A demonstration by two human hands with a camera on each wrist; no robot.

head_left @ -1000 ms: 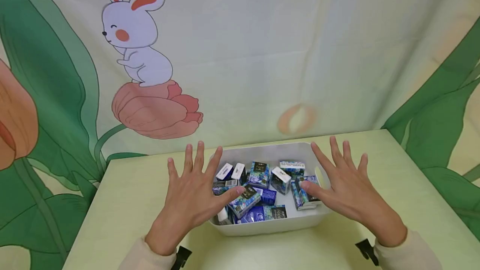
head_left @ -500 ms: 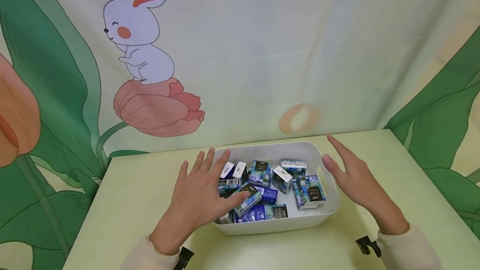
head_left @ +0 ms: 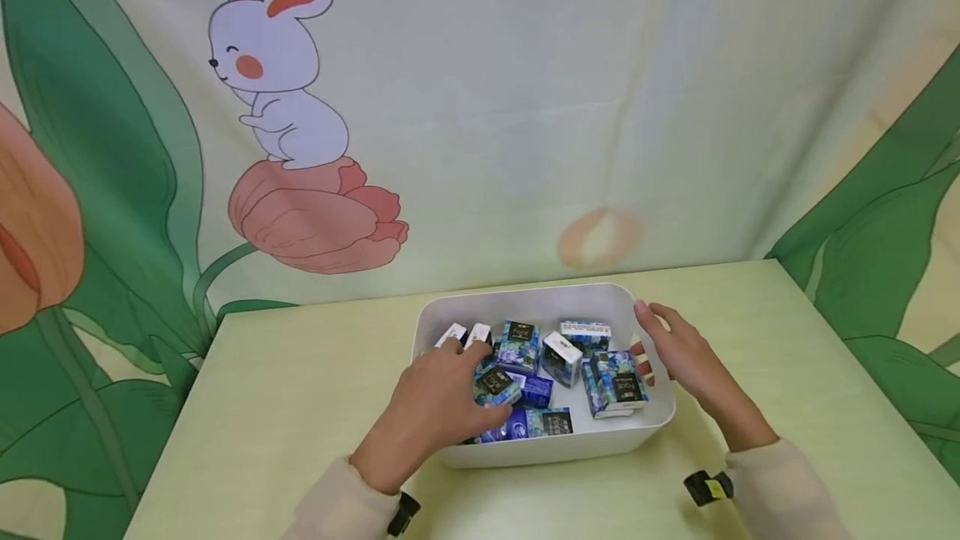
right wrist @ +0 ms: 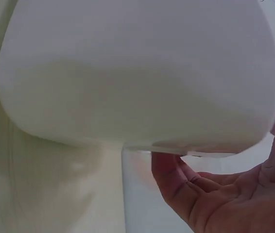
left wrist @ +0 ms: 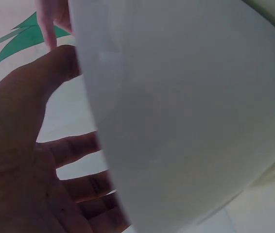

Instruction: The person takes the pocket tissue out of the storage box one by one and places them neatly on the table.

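Note:
A white plastic storage bin (head_left: pixel 540 446) stands on the table, holding several small blue, floral-printed packs that look like pocket tissues. My left hand (head_left: pixel 438 394) reaches over the bin's left side, fingers bent down and spread from the thumb above a floral pack (head_left: pixel 497 387); whether its fingertips touch a pack is hidden. In the left wrist view the bin's wall (left wrist: pixel 191 111) covers those fingertips. My right hand (head_left: pixel 686 352) holds the bin's right end, its fingertips showing through the handle slot and its thumb at the rim. The right wrist view shows these fingers (right wrist: pixel 169 177) curled in under the slot.
The pale green table (head_left: pixel 300 407) extends around the bin. Behind it hangs a printed cloth (head_left: pixel 480 123) with a rabbit and flowers. Two floral packs (head_left: pixel 621 382) lie stacked at the bin's right end; an upright pack (head_left: pixel 561 359) stands near its middle.
My left hand has moved right and down into the bin, its fingers bending. My right hand has turned and come in to the bin's right end, its fingers now in the slot.

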